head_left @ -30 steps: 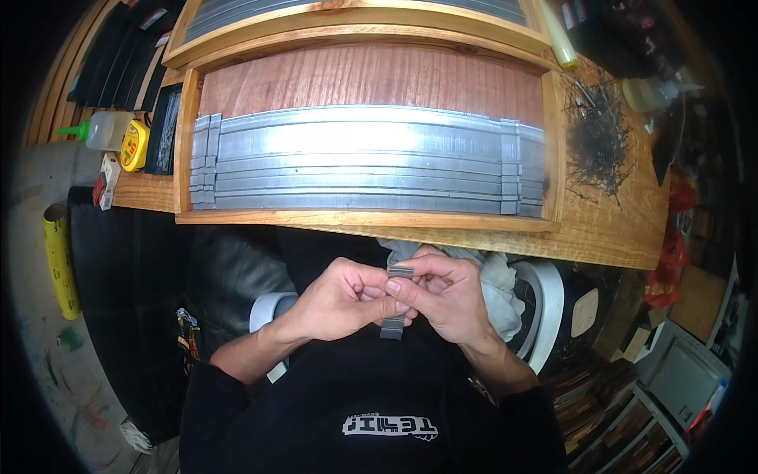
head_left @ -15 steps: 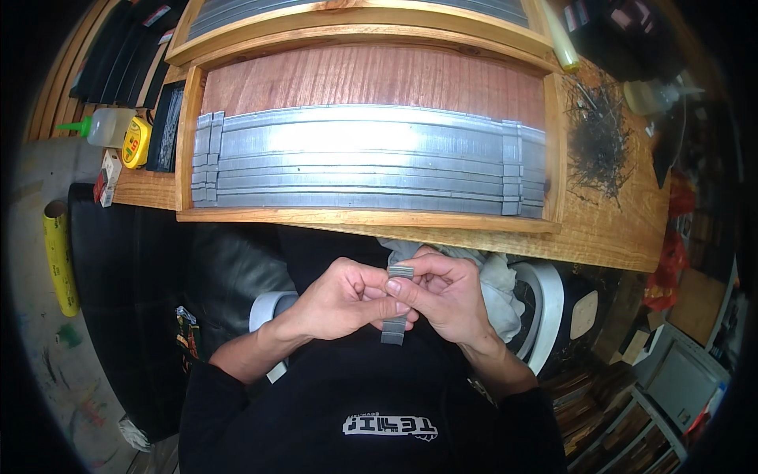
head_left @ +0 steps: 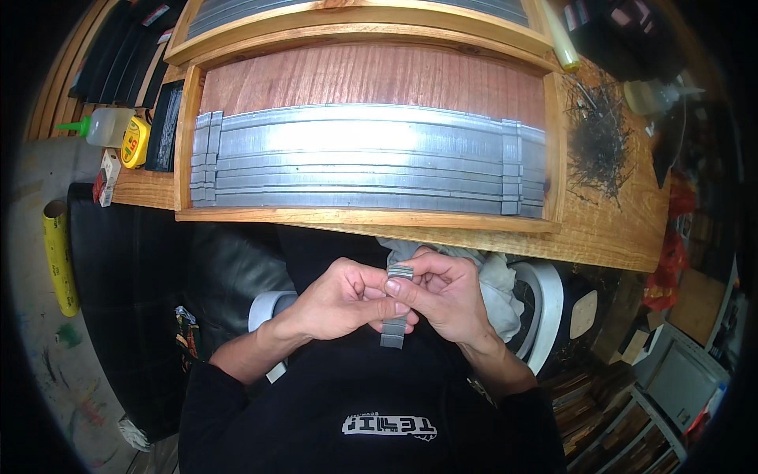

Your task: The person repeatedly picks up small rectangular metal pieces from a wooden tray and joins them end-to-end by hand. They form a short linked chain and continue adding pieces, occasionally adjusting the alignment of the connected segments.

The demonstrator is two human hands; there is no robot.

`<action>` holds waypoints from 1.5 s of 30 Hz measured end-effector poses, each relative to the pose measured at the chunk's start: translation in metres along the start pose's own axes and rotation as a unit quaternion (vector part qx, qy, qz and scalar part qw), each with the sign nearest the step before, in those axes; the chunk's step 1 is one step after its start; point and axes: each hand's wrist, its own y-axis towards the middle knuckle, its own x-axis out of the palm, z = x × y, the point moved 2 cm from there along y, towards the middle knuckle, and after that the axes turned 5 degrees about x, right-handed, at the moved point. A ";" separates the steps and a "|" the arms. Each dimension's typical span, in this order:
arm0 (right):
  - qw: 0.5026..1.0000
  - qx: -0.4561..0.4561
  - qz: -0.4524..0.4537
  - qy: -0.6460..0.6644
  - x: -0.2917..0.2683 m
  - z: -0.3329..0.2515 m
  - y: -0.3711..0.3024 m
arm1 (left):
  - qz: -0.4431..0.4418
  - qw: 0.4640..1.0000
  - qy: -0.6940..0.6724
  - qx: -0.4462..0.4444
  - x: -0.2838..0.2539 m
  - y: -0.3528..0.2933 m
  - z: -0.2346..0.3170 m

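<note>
Over my lap, my left hand (head_left: 335,302) and my right hand (head_left: 448,299) are closed together on a short grey segmented strip (head_left: 392,333), metallic in look. Its ribbed upper end shows between the fingertips, and its lower end hangs free below them. Thumbs and fingers hide its middle. Just beyond the hands stands a wooden tray (head_left: 363,218) holding long silvery metal strips (head_left: 355,162) laid side by side. Narrow grey segmented bands (head_left: 512,170) lie across these strips near both ends.
A second wooden tray (head_left: 355,25) stands behind the first. On the bench's right lies a heap of thin dark wires or pins (head_left: 598,142). At left are a green-tipped bottle (head_left: 110,126), a yellow tape measure (head_left: 136,143) and a small box (head_left: 106,178). White chair arms (head_left: 545,304) flank me.
The grey strip has shifted very slightly between the fingers, its lower end a little further down. Both hands keep nearly the same place and hold.
</note>
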 end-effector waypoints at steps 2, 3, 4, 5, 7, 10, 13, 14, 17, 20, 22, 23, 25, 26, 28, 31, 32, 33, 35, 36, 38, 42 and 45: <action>1.000 -0.002 0.000 0.001 0.000 0.000 0.000 | 0.002 1.000 0.003 0.000 0.000 0.000 0.001; 1.000 0.000 -0.002 0.003 0.000 0.000 0.000 | 0.005 1.000 0.008 0.002 0.001 -0.001 0.001; 1.000 0.001 -0.003 0.005 0.000 -0.001 0.000 | 0.007 1.000 0.013 0.005 0.001 -0.001 0.001; 1.000 -0.001 -0.004 0.002 0.000 0.000 0.000 | 0.009 1.000 0.017 0.006 0.001 -0.001 0.001; 1.000 -0.006 -0.004 -0.002 0.000 0.001 -0.001 | 0.012 1.000 0.025 0.008 0.001 -0.002 0.000; 1.000 0.002 0.005 0.011 0.004 -0.003 -0.001 | 0.013 0.999 0.035 0.005 0.001 -0.002 0.001; 0.999 -0.019 0.015 -0.029 0.007 -0.009 -0.002 | 0.014 1.000 0.012 0.019 0.002 -0.003 -0.001; 0.998 -0.033 0.023 -0.049 0.007 -0.011 -0.003 | 0.015 1.000 0.011 0.017 0.002 -0.003 -0.001; 0.995 -0.054 0.040 -0.076 0.007 -0.014 -0.007 | 0.017 1.000 0.010 0.016 0.002 -0.003 -0.001; 0.997 -0.044 0.042 -0.050 0.007 -0.013 -0.009 | 0.020 1.000 0.007 0.015 0.003 -0.003 0.001; 0.996 -0.047 0.039 -0.058 0.005 -0.012 -0.009 | 0.025 1.000 0.001 0.008 0.004 -0.002 0.002; 0.997 -0.045 0.038 -0.054 0.005 -0.011 -0.009 | 0.023 1.000 0.001 0.008 0.004 -0.002 0.002; 0.997 -0.041 0.036 -0.045 0.005 -0.011 -0.008 | 0.019 1.000 0.001 0.009 0.003 -0.003 0.001; 0.998 -0.042 0.034 -0.045 0.005 -0.011 -0.008 | 0.021 1.000 -0.002 0.009 0.003 -0.003 0.001; 0.998 -0.043 0.028 -0.046 0.004 -0.011 -0.007 | 0.023 1.000 -0.010 0.008 0.004 -0.003 0.000; 0.999 -0.032 0.027 -0.027 0.006 -0.011 -0.007 | 0.021 1.000 -0.011 0.007 0.004 -0.003 -0.001; 0.999 -0.031 0.025 -0.026 0.005 -0.011 -0.007 | 0.022 1.000 -0.007 0.005 0.004 -0.003 0.000; 0.999 -0.031 0.023 -0.025 0.005 -0.011 -0.007 | 0.022 1.000 -0.003 0.003 0.004 -0.003 0.001; 0.999 -0.030 0.021 -0.023 0.004 -0.011 -0.008 | 0.023 1.000 0.000 0.001 0.004 -0.003 0.002; 0.999 -0.031 0.020 -0.022 0.004 -0.011 -0.008 | 0.023 1.000 -0.001 0.002 0.005 -0.003 0.003; 0.999 -0.029 0.020 -0.020 0.004 -0.011 -0.008 | 0.024 1.000 -0.005 0.000 0.005 -0.003 0.003; 0.999 -0.030 0.020 -0.020 0.004 -0.012 -0.008 | 0.023 1.000 -0.014 -0.001 0.005 -0.002 0.002; 0.999 -0.032 0.023 -0.014 0.004 -0.012 -0.008 | 0.024 0.999 -0.022 0.001 0.005 -0.003 0.002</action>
